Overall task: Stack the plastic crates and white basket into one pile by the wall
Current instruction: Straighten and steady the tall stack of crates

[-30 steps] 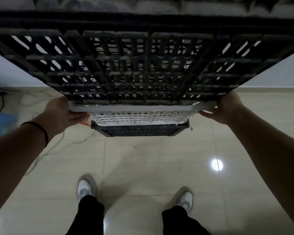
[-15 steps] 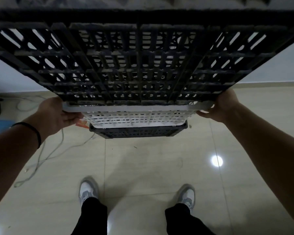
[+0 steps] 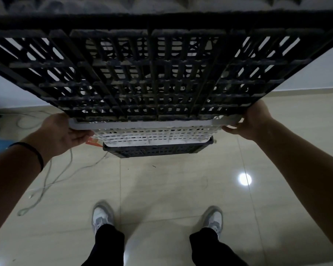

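Left of frame: loose cable trailed across the floor, well clear of the feet, so no trip risk at the stance. Left hand was curled around the left end of the white basket rim, thumb over, fingers underneath: judged a carrying grip taking the weight from below.

Centre: black crate filled the upper frame, sitting on or in the basket, its slatted wall facing the camera. Likely lifted together as one load. Under the basket a second crate showed in mid frame; cannot tell whether the basket touched it or hung above it. Wall ran right behind, so the pile spot looked correct.

Right: right hand gripped the opposite rim end the same way. Symmetric hold probably kept the load level for seating onto the lower crate.
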